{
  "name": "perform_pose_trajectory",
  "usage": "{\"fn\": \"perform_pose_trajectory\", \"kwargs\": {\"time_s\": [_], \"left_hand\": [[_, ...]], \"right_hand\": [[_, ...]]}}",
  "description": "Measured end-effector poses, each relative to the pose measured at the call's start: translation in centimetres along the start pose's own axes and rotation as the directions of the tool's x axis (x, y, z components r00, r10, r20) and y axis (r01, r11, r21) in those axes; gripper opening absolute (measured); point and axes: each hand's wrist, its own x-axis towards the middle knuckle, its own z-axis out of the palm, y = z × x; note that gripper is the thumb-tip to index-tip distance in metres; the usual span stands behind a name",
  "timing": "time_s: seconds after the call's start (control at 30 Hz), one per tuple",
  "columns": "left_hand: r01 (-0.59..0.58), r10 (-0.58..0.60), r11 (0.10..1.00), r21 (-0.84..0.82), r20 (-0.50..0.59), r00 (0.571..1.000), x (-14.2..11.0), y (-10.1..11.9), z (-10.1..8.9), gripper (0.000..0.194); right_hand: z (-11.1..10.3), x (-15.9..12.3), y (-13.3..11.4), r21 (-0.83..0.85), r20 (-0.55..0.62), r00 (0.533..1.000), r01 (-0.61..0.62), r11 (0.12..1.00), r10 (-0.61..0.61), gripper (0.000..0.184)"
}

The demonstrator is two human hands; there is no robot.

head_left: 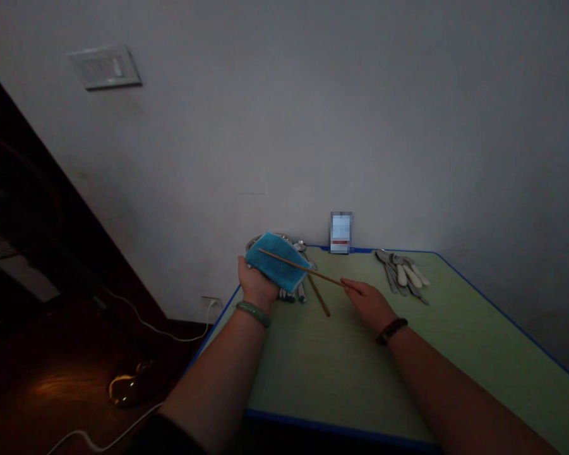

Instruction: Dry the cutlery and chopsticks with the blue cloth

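A blue cloth [277,270] lies spread over the palm of my left hand [258,283], which supports it from below; the fingers are hidden beneath it. Across the cloth runs a thin wooden chopstick [323,276], its far end resting on the blue fabric. My right hand [367,303] pinches the near end of this chopstick between thumb and fingers. A second chopstick [320,298] lies on the table just below. Partly covered by the cloth are some metal cutlery handles [302,292] and a spoon [301,245], with the rim of a round metal dish [252,242] behind.
A pile of spoons and forks [402,272], some with cream handles, sits on the right of the green table [312,373], which has a blue edge. A lit phone [341,232] leans against the wall. White cables [165,338] hang and run at the left.
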Motion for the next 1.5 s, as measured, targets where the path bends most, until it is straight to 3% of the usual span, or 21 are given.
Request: {"fn": "perform_pose_trajectory", "kwargs": {"time_s": [0.17, 0.4, 0.6, 0.9, 1.1, 1.23, 1.5], "left_hand": [[-0.002, 0.002, 1.0, -0.002, -0.025, 1.0, 0.1, 0.1, -0.2, 0.077], [-0.005, 0.005, 1.0, 0.004, -0.009, 1.0, 0.1, -0.1, -0.2, 0.077], [0.015, -0.013, 0.999, 0.043, -0.041, 0.999, -0.3, -0.5, 0.1, 0.078], [0.06, -0.07, 0.994, 0.092, 0.106, 0.992, -0.3, -1.8, -0.1, 0.08], [0.131, -0.147, 0.981, 0.147, 0.107, 0.983, -0.2, -2.2, -0.5, 0.081], [0.142, -0.15, 0.976, 0.167, 0.033, 0.988, -0.6, -2.3, -0.2, 0.074], [0.16, -0.169, 0.968, 0.194, 0.034, 0.985, -1.1, -3.1, -0.1, 0.068]], "right_hand": [[0.3, 0.2, 0.2, 0.046, -0.032, 0.999, -0.025, 0.999, 0.026, 0.038], [0.3, 0.2, 0.4, 0.073, -0.053, 0.998, -0.027, 0.997, 0.031, 0.016], [0.2, 0.0, 0.0, 0.054, -0.049, 0.999, -0.012, 0.998, 0.014, 0.022], [0.7, -0.1, -0.5, 0.055, 0.012, 0.999, -0.034, 0.998, 0.034, 0.027], [1.2, 0.0, -0.5, 0.079, 0.035, 0.999, -0.023, 0.997, 0.021, 0.02], [1.4, 0.0, -0.7, 0.078, 0.023, 0.999, 0.02, 0.997, -0.022, 0.013], [1.9, -0.2, -1.2, 0.124, 0.021, 0.995, 0.089, 0.988, -0.093, 0.021]]}}
